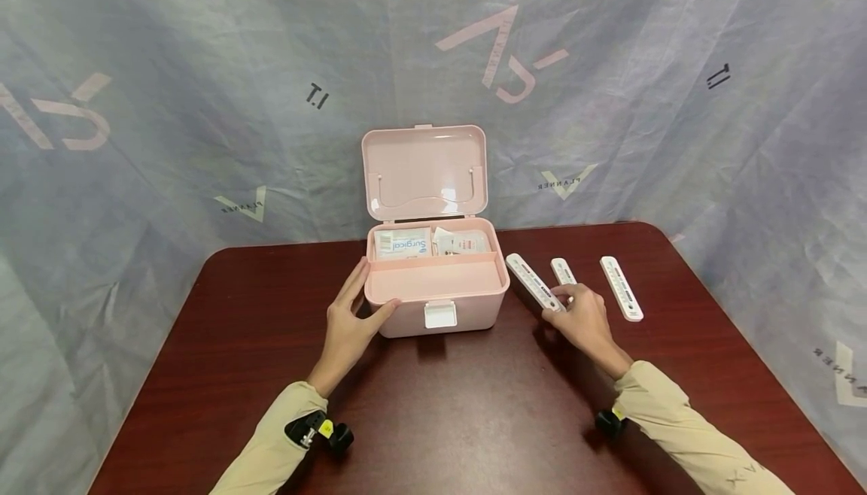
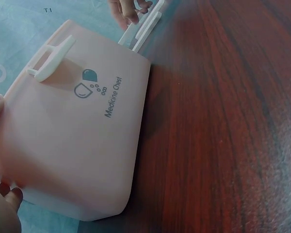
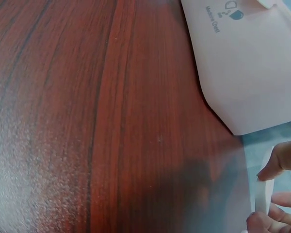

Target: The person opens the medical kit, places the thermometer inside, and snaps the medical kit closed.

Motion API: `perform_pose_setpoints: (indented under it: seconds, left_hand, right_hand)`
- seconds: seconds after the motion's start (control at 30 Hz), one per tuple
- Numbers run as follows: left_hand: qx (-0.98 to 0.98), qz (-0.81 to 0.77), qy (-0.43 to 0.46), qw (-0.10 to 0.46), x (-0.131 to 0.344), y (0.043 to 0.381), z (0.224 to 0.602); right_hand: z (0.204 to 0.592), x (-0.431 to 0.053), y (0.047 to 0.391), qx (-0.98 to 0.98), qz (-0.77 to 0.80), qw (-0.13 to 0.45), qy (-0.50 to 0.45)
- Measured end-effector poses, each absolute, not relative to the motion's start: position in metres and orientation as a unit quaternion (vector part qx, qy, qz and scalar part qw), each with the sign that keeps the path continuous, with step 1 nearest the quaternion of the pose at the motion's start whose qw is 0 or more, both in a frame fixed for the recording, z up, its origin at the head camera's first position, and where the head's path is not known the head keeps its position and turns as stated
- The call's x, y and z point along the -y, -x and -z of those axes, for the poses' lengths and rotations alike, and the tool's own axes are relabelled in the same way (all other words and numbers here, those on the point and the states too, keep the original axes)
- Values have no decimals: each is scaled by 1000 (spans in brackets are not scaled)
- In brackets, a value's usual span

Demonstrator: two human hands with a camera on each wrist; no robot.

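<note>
A pink medicine chest [image 1: 433,318] stands with its lid [image 1: 425,171] raised. My left hand [image 1: 348,326] spans its near left corner, the fingers along the left side and the thumb at the front rim. On the right, my right hand [image 1: 581,320] pinches the near end of a white strip thermometer [image 1: 533,282] between thumb and fingers; this strip slants beside the chest. In the right wrist view, the same thermometer [image 3: 263,194] shows edge-on between the fingertips. A second thermometer [image 1: 563,271] lies just beyond that hand, partly hidden by it. Farther right lies a third thermometer [image 1: 621,288].
Inside the chest, the back compartments hold a packet marked Surgical [image 1: 403,244] and small clear-wrapped items [image 1: 462,242]. A white latch [image 1: 440,314] hangs on the front. The dark red table [image 1: 460,420] ends at a grey printed cloth [image 1: 271,104] behind.
</note>
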State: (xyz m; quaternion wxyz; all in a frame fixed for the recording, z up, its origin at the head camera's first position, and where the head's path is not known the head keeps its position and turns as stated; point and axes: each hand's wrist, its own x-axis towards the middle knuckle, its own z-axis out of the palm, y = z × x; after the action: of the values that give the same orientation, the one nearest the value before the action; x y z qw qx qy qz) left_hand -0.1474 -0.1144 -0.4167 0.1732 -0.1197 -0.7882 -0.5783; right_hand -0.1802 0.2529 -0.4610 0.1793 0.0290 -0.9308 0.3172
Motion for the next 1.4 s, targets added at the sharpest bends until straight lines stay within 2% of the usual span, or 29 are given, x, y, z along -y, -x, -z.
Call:
perform_pose_setpoints:
  seconds: [1.4]
  left_hand:
    - [780, 586, 129, 179, 116, 149, 421]
  right_hand:
    - [441, -255, 185, 926, -317, 196, -58]
